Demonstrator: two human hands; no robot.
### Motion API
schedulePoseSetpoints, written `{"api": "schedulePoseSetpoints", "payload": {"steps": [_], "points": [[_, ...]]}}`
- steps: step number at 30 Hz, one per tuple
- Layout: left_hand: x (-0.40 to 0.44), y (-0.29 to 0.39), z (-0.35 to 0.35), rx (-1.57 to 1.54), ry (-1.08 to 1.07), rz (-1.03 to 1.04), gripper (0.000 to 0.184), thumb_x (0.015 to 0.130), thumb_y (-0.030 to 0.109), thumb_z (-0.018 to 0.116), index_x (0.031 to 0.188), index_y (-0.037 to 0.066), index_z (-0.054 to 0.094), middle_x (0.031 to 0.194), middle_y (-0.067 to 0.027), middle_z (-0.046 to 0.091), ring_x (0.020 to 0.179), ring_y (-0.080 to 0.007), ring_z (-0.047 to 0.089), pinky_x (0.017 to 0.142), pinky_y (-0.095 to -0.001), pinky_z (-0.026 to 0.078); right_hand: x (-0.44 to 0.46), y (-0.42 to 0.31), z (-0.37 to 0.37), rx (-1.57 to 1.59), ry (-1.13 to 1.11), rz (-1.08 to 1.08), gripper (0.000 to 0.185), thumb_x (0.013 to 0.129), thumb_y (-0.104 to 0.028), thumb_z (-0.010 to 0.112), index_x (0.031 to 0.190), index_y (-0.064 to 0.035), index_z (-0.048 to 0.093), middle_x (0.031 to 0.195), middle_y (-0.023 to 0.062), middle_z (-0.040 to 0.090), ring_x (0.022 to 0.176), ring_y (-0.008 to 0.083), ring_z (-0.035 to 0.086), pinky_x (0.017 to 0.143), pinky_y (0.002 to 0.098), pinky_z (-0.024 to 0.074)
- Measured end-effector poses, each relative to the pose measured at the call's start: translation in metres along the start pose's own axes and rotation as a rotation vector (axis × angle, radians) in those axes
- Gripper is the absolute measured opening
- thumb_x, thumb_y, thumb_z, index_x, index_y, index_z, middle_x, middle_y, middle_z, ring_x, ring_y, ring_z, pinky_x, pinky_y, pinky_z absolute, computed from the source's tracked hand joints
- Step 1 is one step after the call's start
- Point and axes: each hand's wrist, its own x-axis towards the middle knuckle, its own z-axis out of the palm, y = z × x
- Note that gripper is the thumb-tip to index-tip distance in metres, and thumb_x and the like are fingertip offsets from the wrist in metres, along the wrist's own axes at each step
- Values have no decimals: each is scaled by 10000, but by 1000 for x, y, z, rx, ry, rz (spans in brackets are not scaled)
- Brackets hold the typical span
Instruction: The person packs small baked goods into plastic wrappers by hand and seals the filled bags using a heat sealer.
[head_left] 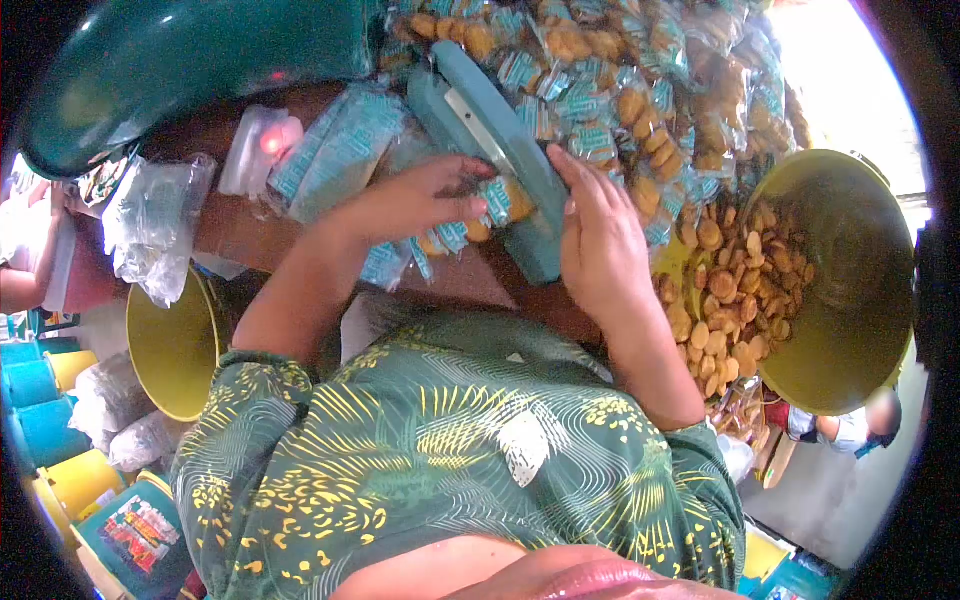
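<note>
A blue-green bag sealer lies slanted across the table in front of me. My left hand is at its left side, fingers closed on the edge of a small clear packet of biscuits with blue print. The packet's far end meets the sealer's edge. My right hand grips the sealer's upper arm from the right, thumb and fingers on it. Beneath my left wrist lie more printed packets. A stack of flat printed bags rests beyond my left forearm.
Many filled biscuit packets are heaped behind the sealer. At right, a tipped yellow bucket spills loose biscuits. A large green tub stands far left, with clear plastic bags and another yellow bucket nearer. Other people are partly visible at both sides.
</note>
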Motion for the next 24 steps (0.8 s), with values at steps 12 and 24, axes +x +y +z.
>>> {"api": "schedulePoseSetpoints", "payload": {"steps": [12,24], "points": [[-7,8,18,7,178,-100,518,931,317,646,1336,37,485,1233,-149,605,1133,-222,569,972,-362,446,-5,4,7,49,49,-39,431,806,-7,496,1220,-79,594,1193,165,618,1083,373,582,948,441,461],[-63,150,10,534,-429,137,648,864,385,695,1369,42,479,1265,-142,589,1169,-277,561,1012,-386,419,-61,43,-55,121,289,-107,327,827,-115,658,1152,-107,627,1232,153,598,1129,359,571,974,454,465]]}}
